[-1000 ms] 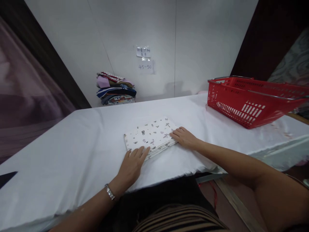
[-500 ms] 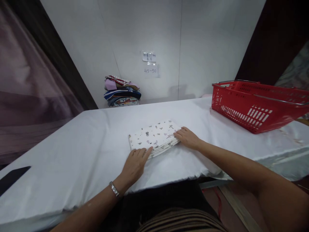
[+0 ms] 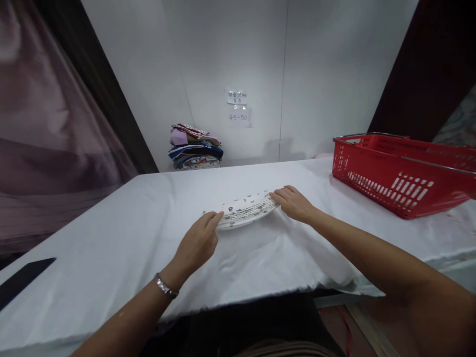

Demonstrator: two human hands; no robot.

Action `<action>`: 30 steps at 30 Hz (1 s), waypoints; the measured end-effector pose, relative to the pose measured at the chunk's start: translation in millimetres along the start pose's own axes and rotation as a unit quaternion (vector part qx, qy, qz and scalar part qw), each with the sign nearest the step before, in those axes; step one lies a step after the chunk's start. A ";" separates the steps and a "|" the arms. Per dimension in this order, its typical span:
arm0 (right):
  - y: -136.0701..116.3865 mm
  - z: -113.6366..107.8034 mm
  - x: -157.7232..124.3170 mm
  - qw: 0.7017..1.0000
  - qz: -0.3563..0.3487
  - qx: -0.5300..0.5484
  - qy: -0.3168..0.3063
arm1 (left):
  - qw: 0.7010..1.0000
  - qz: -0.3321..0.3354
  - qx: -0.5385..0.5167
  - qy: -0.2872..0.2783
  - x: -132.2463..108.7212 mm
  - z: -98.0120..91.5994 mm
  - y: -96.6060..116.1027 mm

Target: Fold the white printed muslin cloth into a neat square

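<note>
A folded white cloth with a small scattered print [image 3: 245,210] is held between my two hands over the white-covered table [image 3: 141,248]. Its near edge is raised and shows several stacked layers, sagging a little in the middle. My left hand [image 3: 199,240] grips the near left corner, thumb on top and fingers curled beneath. At the right end, my right hand [image 3: 292,202] has the other corner pinched, thumb towards me. The undersides of the fingers are hidden by the cloth and the hands.
A red plastic basket [image 3: 386,178] stands on the table at the right. By the back wall is a pile of folded clothes [image 3: 196,148]. Paper notes [image 3: 238,117] are stuck to the wall. A dark flat piece [image 3: 28,277] lies at the left edge.
The cloth's near edge has been lifted and tipped up towards me. My left hand has gone from resting on the corner to gripping it. The view has shifted slightly.
</note>
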State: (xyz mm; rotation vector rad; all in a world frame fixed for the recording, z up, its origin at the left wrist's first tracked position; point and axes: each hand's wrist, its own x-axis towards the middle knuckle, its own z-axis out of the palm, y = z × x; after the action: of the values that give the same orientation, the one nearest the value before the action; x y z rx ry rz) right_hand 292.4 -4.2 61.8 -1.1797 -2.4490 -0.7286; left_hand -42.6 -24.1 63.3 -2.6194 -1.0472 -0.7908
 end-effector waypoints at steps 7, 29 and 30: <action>20.9 -59.8 25.0 0.997 -0.006 0.026 0.069 | 0.975 -0.130 -0.155 0.091 31.5 -60.8 -11.2; 41.5 118.3 48.5 0.744 0.415 0.510 -0.117 | 0.903 -0.362 -0.210 -0.099 51.0 104.8 -104.9; 41.3 117.5 44.2 0.740 0.425 0.510 -0.103 | 0.915 -0.347 -0.185 -0.091 48.2 105.3 -104.0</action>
State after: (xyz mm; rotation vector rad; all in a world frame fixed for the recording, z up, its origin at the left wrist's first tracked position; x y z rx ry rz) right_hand 290.4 112.6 0.1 -1.5902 -1.5712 0.9346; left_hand -42.7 118.9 1.8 -2.6425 -2.1366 -0.9608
